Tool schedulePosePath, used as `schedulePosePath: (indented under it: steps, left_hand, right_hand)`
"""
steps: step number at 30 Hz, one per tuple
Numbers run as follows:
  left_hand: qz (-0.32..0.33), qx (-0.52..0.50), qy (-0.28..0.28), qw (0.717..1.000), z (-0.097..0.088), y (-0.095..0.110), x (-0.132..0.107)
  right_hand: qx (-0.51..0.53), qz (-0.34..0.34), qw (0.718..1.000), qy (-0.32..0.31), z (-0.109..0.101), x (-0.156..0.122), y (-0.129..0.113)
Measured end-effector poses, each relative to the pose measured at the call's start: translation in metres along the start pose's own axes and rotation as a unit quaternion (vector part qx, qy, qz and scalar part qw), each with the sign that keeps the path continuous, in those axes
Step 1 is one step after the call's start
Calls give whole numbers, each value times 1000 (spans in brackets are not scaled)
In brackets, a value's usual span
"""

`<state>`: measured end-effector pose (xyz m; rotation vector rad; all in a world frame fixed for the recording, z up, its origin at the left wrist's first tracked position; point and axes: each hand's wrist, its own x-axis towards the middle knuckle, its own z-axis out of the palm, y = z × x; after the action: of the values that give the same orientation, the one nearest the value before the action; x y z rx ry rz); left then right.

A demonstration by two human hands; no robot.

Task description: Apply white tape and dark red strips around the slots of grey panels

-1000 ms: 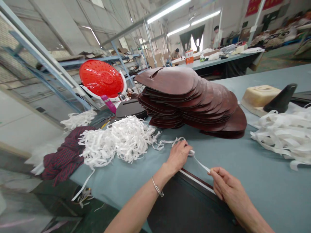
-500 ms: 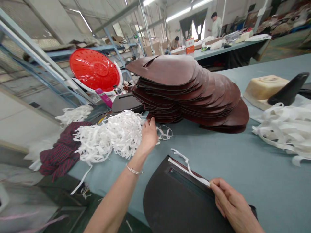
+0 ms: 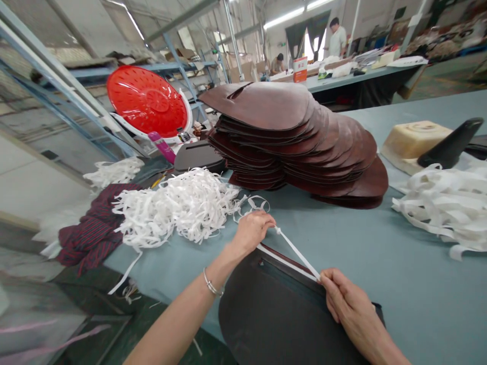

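Note:
A dark brown leather piece (image 3: pixel 274 319) lies at the near edge of the grey-blue table (image 3: pixel 380 248), with a slit along its top. My left hand (image 3: pixel 253 230) pinches one end of a white tape strip (image 3: pixel 299 254) above that slit. My right hand (image 3: pixel 348 304) pinches the other end, its fingers pressed on the leather. The strip is pulled taut between them. A pile of loose white strips (image 3: pixel 178 205) lies just left of my left hand.
A tall stack of brown leather pieces (image 3: pixel 297 137) stands behind my hands. More white strips (image 3: pixel 445 208) lie at the right, by a cream block (image 3: pixel 413 139) and a black tool (image 3: pixel 451 144). A red plastic basket (image 3: pixel 148 104) and striped cloth (image 3: pixel 93 228) are at the left. People work at far tables.
My left hand dropped a strip on the white pile, came back to the leather piece and took the free end of a strip. My right hand has kept its hold.

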<state>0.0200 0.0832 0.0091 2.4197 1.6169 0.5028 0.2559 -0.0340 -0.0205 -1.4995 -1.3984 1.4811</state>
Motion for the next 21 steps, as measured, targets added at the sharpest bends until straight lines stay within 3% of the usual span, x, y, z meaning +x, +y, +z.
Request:
schedulePosePath:
  steps: [3,7,12,17,21]
  left_hand:
    - [20,59,6,998,-8,3,2]
    - [30,38,-10,999,-10,4,-4]
    - [59,141,30,988,-9,-3,-12]
    - [-24,66,108,992,-20,-25,-16]
    - [-162,125,163,965,-37,-32,-20]
  right_hand:
    - [-16,-22,1000,10,0,6,-1]
    - [-26,-32,999,1,-8,10,-3]
    - [-14,-33,999,-25,-18,4,-8]
    - [-13,-25,998,-47,-31,-1,4]
    - [-12,-32,999,-25,-38,0,8]
